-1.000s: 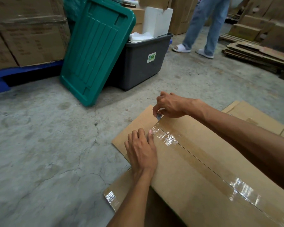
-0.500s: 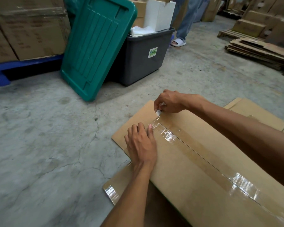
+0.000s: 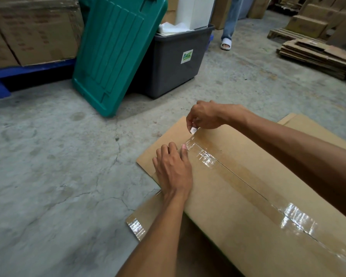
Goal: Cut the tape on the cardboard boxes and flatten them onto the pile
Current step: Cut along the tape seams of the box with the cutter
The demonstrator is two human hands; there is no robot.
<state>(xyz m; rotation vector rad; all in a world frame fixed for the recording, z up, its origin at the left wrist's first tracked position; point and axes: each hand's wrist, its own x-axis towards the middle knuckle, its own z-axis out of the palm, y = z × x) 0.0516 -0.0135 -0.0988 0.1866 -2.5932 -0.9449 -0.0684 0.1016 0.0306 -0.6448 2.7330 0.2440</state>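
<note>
**On the concrete floor: box held flat, tape end lifted**

Across the whole scene, cracked grey concrete floor [image 3: 48, 176]. Far left, stacked cardboard cartons [image 3: 34, 31] on a blue pallet [image 3: 0, 84]. Near right, filling the lower right of the scene, the cardboard box [image 3: 238, 206], lying on the floor with a seam running along its top and clear tape [image 3: 248, 188] laid over that seam, glossy near the far end and again near the near right. More flat cardboard [image 3: 316, 128] just beyond the box on the right. Far centre, a green bin lid [image 3: 116, 52] tilted against a grey plastic bin [image 3: 174, 62], white material heaped at the bin's rim. Far right, a pile of flattened cardboard [image 3: 316, 54] on the floor, with a wooden pallet and more cartons behind it. Far centre right, another person's leg [image 3: 231, 19] in jeans and a pale sandal.

Left hand [image 3: 173, 170] pressed flat on the far left part of the box, fingers straight and close together, thumb tip touching the tape edge. Right hand [image 3: 205, 115] over the box's far end, fingers [image 3: 192, 121] curled and pinched on a small white object [image 3: 193, 129] at the tape's lifted end; unclear whether a blade or a tape tab.
</note>
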